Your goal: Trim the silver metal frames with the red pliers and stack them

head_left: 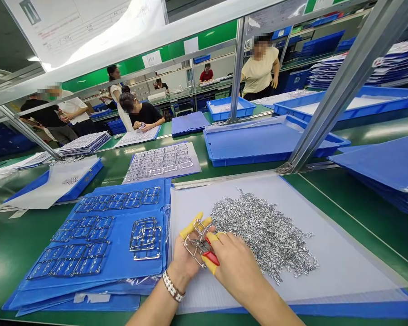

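Left hand (187, 253) grip closed, right hand (236, 267) grip closed, fingertips meeting, forearms converging

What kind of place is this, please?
Most likely a factory assembly line. The left hand and right hand work a metal frame with small pliers beside a pile of metal parts, with blue trays and other workers around.

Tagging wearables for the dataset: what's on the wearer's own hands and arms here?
Both forearms are bare, no sleeves. The left hand has a yellow rubber finger cot on at least two fingertips, and a beaded metal-and-white bracelet sits on that wrist. The right hand shows yellow cots on its fingertips too; no gloves, no rings visible.
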Demonstrator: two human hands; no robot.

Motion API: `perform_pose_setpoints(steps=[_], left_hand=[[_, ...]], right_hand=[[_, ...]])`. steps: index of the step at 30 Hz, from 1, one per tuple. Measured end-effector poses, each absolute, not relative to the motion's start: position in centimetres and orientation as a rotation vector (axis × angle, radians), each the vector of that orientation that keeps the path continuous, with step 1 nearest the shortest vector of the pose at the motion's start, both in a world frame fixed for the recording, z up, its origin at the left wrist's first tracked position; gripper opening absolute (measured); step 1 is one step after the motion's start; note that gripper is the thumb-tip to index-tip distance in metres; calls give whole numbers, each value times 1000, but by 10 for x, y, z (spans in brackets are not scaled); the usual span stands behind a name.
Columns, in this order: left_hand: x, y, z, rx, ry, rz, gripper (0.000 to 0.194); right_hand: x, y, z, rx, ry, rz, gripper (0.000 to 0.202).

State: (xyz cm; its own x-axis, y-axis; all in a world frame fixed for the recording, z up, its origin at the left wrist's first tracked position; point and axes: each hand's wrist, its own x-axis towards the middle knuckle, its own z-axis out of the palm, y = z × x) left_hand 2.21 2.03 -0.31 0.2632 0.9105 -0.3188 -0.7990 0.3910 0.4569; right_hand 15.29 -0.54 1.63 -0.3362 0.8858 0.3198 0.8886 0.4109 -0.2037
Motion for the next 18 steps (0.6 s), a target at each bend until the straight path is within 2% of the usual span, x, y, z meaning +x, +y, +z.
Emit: perform_pose_setpoints(steps=[8, 18], left_hand=[[22, 21, -4, 318, 636, 1187, 40], [20, 22, -14, 319, 655, 1207, 44]], right_hand=[[149, -2, 25, -1613, -2370, 145, 24], [150, 1, 30, -1627, -2391, 214, 20]])
